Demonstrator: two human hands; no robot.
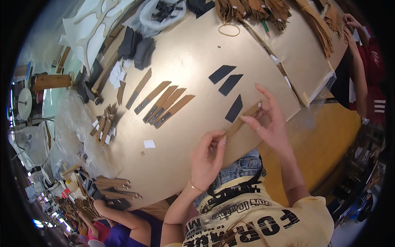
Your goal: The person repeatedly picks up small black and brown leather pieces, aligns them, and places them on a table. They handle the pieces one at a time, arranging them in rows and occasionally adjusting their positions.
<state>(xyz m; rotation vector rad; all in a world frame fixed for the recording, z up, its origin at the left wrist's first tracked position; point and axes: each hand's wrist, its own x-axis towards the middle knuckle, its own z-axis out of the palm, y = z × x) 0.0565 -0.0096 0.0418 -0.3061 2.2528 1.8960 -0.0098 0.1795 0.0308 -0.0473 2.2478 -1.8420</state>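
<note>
both hands point(210, 154) pinch strip's point(242, 120) opposite ends.

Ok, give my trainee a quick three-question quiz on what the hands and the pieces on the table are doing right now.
1. True or false: both hands grip the same long tan strip.
2. How many loose dark blue pieces lie on the table just beyond that strip? A) one B) three C) six
3. Fill in: the rubber band near the far edge lies ____ on the table, touched by nobody.

Key
1. True: the left hand pinches its near end, the right hand its far end.
2. B
3. flat
</note>
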